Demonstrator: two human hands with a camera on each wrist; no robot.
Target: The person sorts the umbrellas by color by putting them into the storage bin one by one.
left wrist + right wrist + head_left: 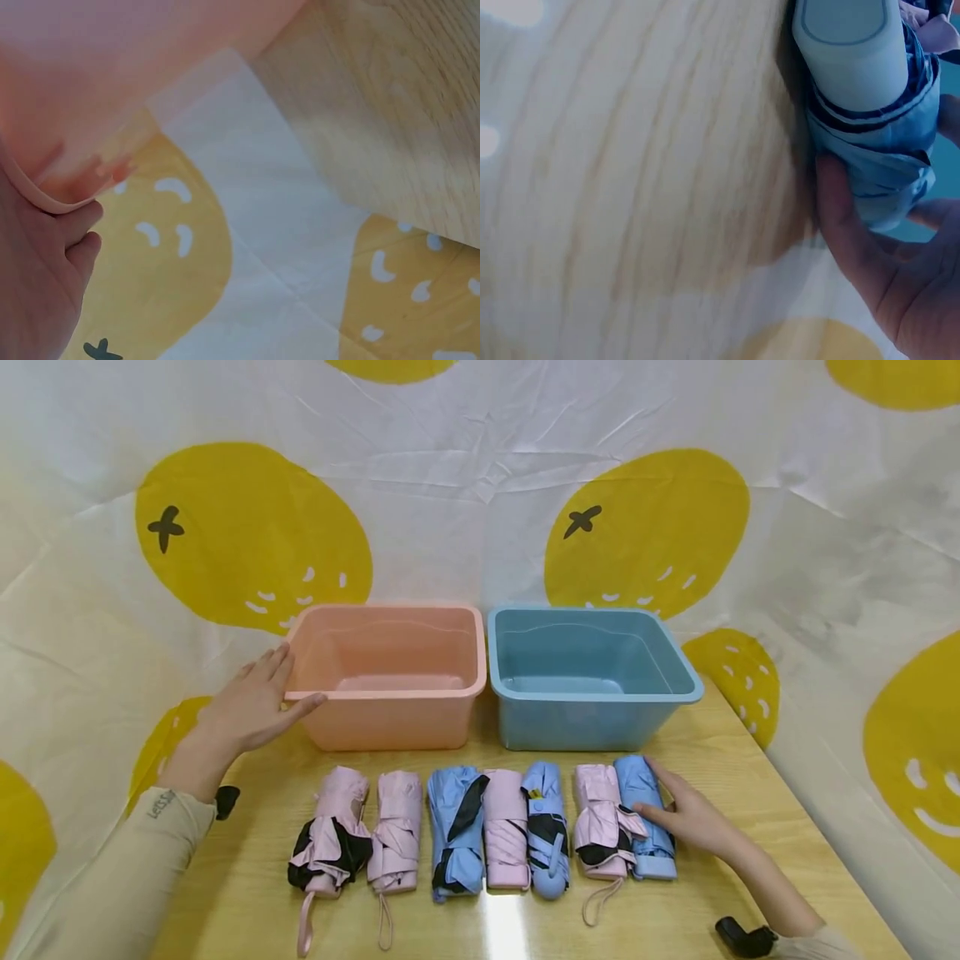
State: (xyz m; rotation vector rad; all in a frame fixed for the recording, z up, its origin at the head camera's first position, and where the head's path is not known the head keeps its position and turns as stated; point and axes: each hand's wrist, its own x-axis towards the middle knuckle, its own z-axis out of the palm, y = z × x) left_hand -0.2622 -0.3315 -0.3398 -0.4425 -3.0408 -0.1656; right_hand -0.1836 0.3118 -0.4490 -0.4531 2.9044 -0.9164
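Observation:
My left hand rests at the left front corner of the pink plastic basin, its fingers extended along the side and its thumb over the front rim. In the left wrist view, the fingers touch the rim from outside. My right hand grips the rightmost folded blue umbrella, which lies on the table; the right wrist view has finger and thumb on either side of its wrapped cloth. Close against that umbrella's left side lies a folded pink umbrella with a wrist loop.
A blue basin stands right of the pink one. More folded umbrellas lie in a row before the basins: pink, pink, blue, pink and blue. A patterned white cloth hangs behind the wooden table.

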